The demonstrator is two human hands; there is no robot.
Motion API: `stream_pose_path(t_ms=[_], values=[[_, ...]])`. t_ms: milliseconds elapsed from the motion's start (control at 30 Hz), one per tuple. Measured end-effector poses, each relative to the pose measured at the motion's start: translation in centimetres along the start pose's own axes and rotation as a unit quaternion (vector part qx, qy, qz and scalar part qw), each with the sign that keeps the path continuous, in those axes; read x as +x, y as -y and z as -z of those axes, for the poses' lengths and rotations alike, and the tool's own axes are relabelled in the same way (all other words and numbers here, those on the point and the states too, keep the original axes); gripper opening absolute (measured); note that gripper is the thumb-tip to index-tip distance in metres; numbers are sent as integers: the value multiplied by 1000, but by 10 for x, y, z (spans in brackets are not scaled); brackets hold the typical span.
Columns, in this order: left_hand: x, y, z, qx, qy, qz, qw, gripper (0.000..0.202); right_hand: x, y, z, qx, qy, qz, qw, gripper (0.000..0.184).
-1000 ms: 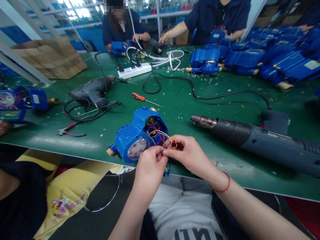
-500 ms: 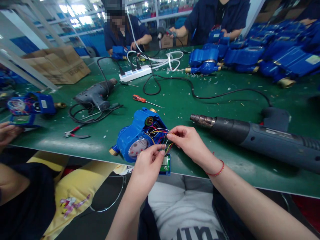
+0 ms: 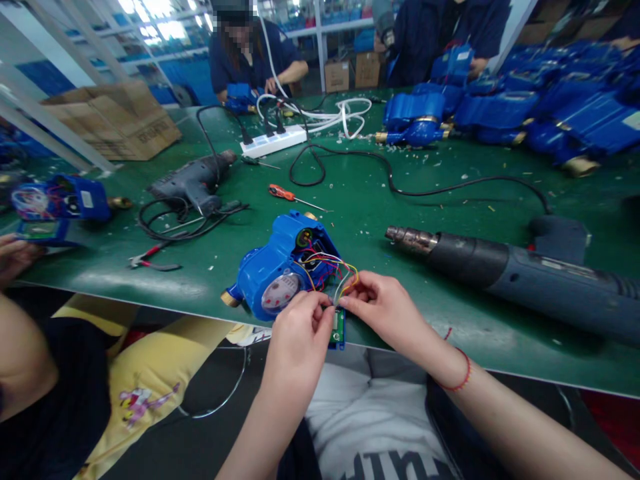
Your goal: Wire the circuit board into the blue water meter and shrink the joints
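Observation:
An opened blue water meter (image 3: 277, 263) lies at the near edge of the green table (image 3: 350, 213), its dial facing up and coloured wires (image 3: 333, 267) spilling from its housing. A small green circuit board (image 3: 339, 327) hangs at the table edge on those wires. My left hand (image 3: 300, 333) pinches the wires just beside the board. My right hand (image 3: 383, 310) is closed on the same wire bundle from the right, fingertips almost touching the left ones.
A large heat gun (image 3: 510, 273) lies to the right, a drill (image 3: 193, 181) with coiled cord to the left, an orange screwdriver (image 3: 285, 195) and a power strip (image 3: 273, 141) beyond. Many blue meters (image 3: 500, 110) are piled far right. A neighbour's hand (image 3: 15, 257) is at left; two people work across the table.
My right hand has come down and back toward the left one after lifting the wires half a second ago. A person across the table has raised a tool from the tabletop.

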State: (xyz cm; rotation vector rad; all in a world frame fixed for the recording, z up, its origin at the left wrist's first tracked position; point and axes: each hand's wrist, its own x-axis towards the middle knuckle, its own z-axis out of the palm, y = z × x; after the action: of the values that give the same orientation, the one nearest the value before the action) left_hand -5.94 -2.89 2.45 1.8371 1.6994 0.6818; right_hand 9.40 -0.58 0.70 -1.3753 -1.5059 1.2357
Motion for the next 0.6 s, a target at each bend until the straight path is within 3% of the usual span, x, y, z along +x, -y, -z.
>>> stream_pose_path(t_ms=[133,467,533,600], values=[[5,1,-5,7,3,2,1000,13,4,7,1,-43,33,-1,999,11],[8,2,-6,18,29,-6,999,16,9,5,3,-24,-65,7,998,14],[8,3,-6,15,29,-3,999,15,-2,10,13,-34,-104,34,993,16],[8,4,-6,11,27,3,1000,16,-25,17,38,-80,-145,84,983,19]])
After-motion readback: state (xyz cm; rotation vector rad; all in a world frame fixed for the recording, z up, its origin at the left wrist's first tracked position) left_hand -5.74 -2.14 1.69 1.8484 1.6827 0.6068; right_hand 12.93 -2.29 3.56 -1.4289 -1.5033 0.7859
